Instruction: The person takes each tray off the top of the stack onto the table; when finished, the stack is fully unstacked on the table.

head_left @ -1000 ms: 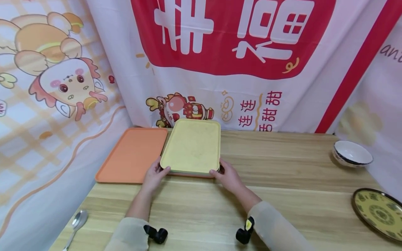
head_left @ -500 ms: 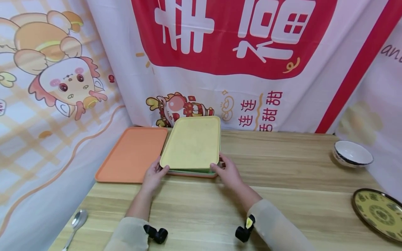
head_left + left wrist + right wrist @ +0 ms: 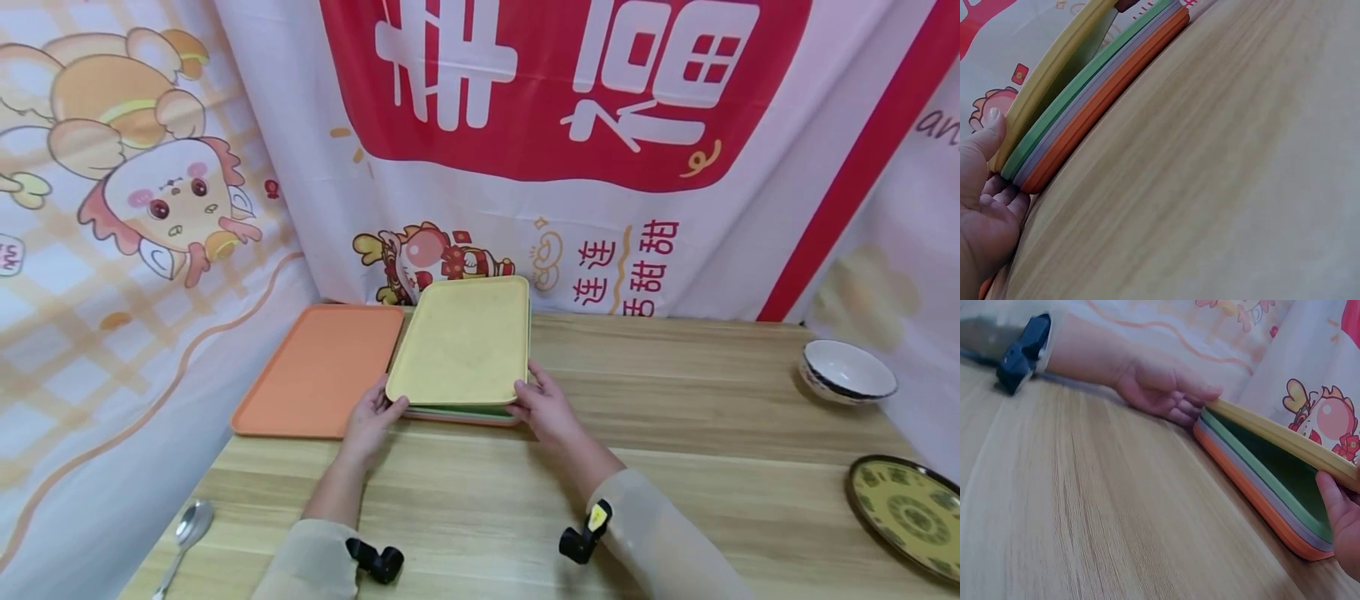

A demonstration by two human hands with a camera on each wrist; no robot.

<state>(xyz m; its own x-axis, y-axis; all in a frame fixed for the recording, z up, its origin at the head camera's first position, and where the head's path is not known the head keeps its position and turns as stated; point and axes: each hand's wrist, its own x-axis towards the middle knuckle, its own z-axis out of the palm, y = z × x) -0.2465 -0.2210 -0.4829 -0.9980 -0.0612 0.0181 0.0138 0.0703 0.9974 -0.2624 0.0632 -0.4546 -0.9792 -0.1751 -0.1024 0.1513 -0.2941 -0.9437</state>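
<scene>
A yellow tray (image 3: 465,342) lies over a stack of a green tray (image 3: 1035,134), a lavender tray (image 3: 1039,152) and an orange tray (image 3: 1060,156). The yellow one is tilted, its right side raised off the green tray with a wedge-shaped gap beneath. My left hand (image 3: 369,421) grips the near left corner, thumb on the yellow rim; its other fingers are partly hidden by the stack. At the near right corner, my right hand (image 3: 546,406) pinches the yellow tray's edge, apart from the trays below.
A separate orange tray (image 3: 322,367) lies flat on the wooden table left of the stack. A metal spoon (image 3: 193,523) rests at the front left. On the right are a bowl (image 3: 847,371) and a patterned plate (image 3: 911,517). Printed curtains hang behind and beside the table.
The yellow tray's near edge has risen off the green tray, most at the right, and the gap now shows. My right hand has moved slightly up with it; my left hand stays at its corner.
</scene>
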